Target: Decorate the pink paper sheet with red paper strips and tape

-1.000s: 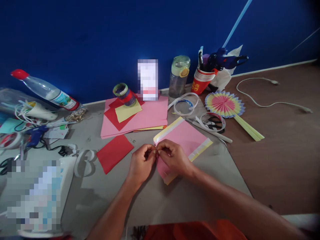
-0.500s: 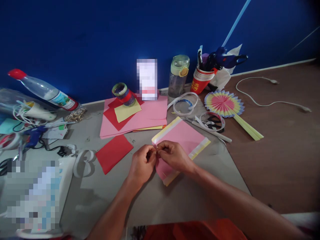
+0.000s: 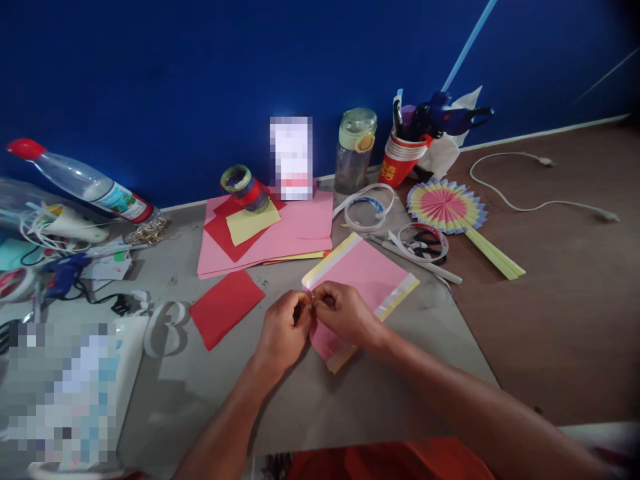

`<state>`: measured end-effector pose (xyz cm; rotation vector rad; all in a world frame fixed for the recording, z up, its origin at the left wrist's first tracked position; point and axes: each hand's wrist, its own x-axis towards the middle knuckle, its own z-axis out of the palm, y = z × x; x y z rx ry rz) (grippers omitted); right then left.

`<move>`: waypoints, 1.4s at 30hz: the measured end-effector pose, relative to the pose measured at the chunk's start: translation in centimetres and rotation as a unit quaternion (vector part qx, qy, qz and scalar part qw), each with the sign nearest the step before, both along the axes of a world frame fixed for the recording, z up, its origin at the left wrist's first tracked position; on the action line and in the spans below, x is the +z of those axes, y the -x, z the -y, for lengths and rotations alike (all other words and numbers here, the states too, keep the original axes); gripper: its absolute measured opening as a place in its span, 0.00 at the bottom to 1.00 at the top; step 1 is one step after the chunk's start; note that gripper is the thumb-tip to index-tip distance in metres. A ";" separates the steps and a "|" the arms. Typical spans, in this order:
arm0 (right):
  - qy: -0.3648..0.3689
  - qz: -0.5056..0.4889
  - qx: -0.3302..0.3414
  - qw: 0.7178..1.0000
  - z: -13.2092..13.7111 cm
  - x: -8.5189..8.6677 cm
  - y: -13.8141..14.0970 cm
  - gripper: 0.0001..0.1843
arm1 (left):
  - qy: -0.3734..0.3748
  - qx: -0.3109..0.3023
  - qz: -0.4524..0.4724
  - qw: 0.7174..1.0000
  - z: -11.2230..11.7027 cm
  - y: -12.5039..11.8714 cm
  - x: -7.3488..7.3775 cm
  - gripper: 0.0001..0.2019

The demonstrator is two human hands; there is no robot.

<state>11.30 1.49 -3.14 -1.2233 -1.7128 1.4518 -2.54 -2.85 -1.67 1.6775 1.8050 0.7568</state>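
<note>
A pink paper sheet point(image 3: 367, 273) with yellow and white strips along its edges lies on the grey mat point(image 3: 310, 400). My left hand point(image 3: 283, 330) and my right hand point(image 3: 345, 313) meet at its near left corner. Both hands pinch that corner between fingertips, thumbs touching. What exactly sits between the fingers is too small to see.
A red square point(image 3: 226, 307) lies left of my hands. Behind are a pink paper stack point(image 3: 300, 230), a tape roll point(image 3: 243, 188), a clear jar point(image 3: 355, 150), a red cup of tools point(image 3: 400, 160), a paper fan point(image 3: 447, 207), scissors point(image 3: 423, 243), a bottle point(image 3: 80, 181) and a white cable point(image 3: 530, 200).
The hands stay pinched on the sheet's corner; the whole view has drifted slightly left and my fingers have shifted only a little.
</note>
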 end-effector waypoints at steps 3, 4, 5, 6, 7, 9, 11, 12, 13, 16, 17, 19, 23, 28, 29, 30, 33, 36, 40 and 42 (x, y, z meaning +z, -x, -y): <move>-0.009 0.014 -0.008 1.000 0.0 0.1 0.1 0.06 | -0.005 -0.005 0.002 1.000 0.1 0.0 -0.1 0.05; -0.005 0.013 -0.009 1.000 0.0 0.1 0.1 0.06 | -0.004 -0.004 0.004 1.000 0.1 0.0 -0.1 0.05; 0.003 0.008 -0.009 1.000 -0.1 0.1 0.1 0.06 | -0.001 -0.002 0.007 1.000 0.1 0.0 -0.1 0.05; 0.015 -0.002 -0.007 1.000 -0.1 0.1 0.0 0.05 | 0.003 0.001 0.012 1.000 0.1 0.0 0.0 0.06; 0.029 -0.015 -0.002 0.999 -0.2 0.0 0.0 0.05 | 0.008 0.004 0.016 1.000 0.1 0.0 0.0 0.06; 0.061 -0.044 0.009 0.997 -0.4 0.0 -0.2 0.06 | 0.014 0.009 0.023 1.000 0.1 0.0 0.2 0.06; 0.092 -0.074 0.022 0.993 -0.5 -0.1 -0.4 0.07 | 0.011 0.013 0.028 0.999 0.1 0.0 0.3 0.05; 0.106 -0.087 0.028 0.990 -0.6 -0.1 -0.4 0.06 | 0.007 0.016 0.031 0.999 0.1 0.0 0.3 0.05; 0.117 -0.100 0.031 0.988 -0.6 -0.2 -0.5 0.06 | 0.003 0.018 0.032 0.999 0.1 0.0 0.3 0.05; 0.128 -0.125 0.040 0.983 -0.7 -0.4 -0.5 0.04 | -0.006 0.020 0.027 0.999 0.1 0.0 0.4 0.05; 0.125 -0.124 0.041 0.983 -0.7 -0.4 -0.5 0.04 | -0.007 0.018 0.022 1.000 0.1 0.0 0.4 0.05; 0.110 -0.109 0.044 0.987 -0.7 -0.5 -0.5 0.04 | -0.006 0.014 0.013 1.000 0.1 0.0 0.2 0.05; 0.066 -0.069 0.048 0.994 -0.7 -0.4 -0.5 0.06 | -0.001 0.012 0.001 1.000 0.2 0.1 0.0 0.06; 0.050 -0.066 0.047 0.996 -0.6 -0.5 -0.5 0.06 | -0.004 0.010 0.006 1.000 0.1 0.0 0.1 0.06; 0.050 -0.069 0.047 0.995 -0.6 -0.6 -0.5 0.06 | -0.003 0.010 0.008 1.000 0.1 0.0 0.1 0.06; 0.051 -0.074 0.048 0.995 -0.6 -0.7 -0.4 0.06 | -0.002 0.011 0.010 1.000 0.1 0.0 0.1 0.05; 0.051 -0.082 0.048 0.994 -0.7 -0.6 -0.5 0.06 | -0.003 0.014 0.014 1.000 0.1 0.0 0.1 0.05; 0.047 -0.080 0.051 0.994 -0.7 -0.4 -0.5 0.06 | -0.007 0.012 0.021 1.000 0.1 0.1 0.0 0.05; 0.039 -0.081 0.057 0.994 -0.7 -0.3 -0.6 0.06 | -0.003 0.012 0.030 0.999 0.1 0.1 0.1 0.05; 0.034 -0.084 0.054 0.994 -0.7 -0.4 -0.5 0.06 | 0.000 0.012 0.033 0.999 0.1 0.1 0.2 0.05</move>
